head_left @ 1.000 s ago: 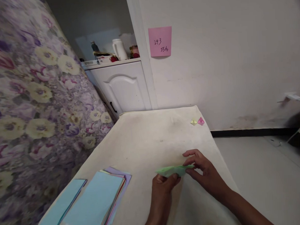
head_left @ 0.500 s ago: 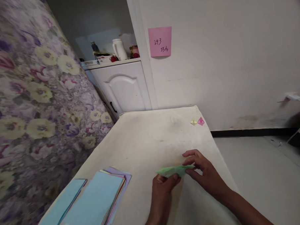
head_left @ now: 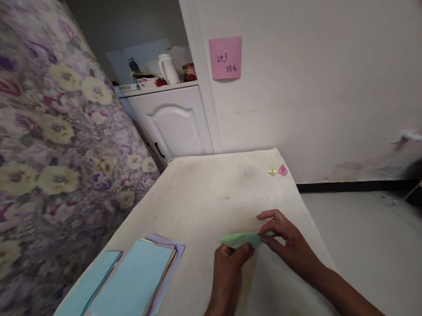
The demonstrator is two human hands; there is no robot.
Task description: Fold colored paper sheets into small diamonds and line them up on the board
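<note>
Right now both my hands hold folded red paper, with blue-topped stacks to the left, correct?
Not red: the head view shows your left hand and right hand holding folded green paper, with blue-topped stacks to the left.

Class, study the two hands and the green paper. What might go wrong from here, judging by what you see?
1. The left hand and right hand both grip the green paper, so an uneven pull might tear or crease it.
2. The yellow paper piece and pink paper piece lie near the table edge; a bump could knock them off.
3. The larger paper stack has uneven edges, so a brushing arm might scatter it.
</note>
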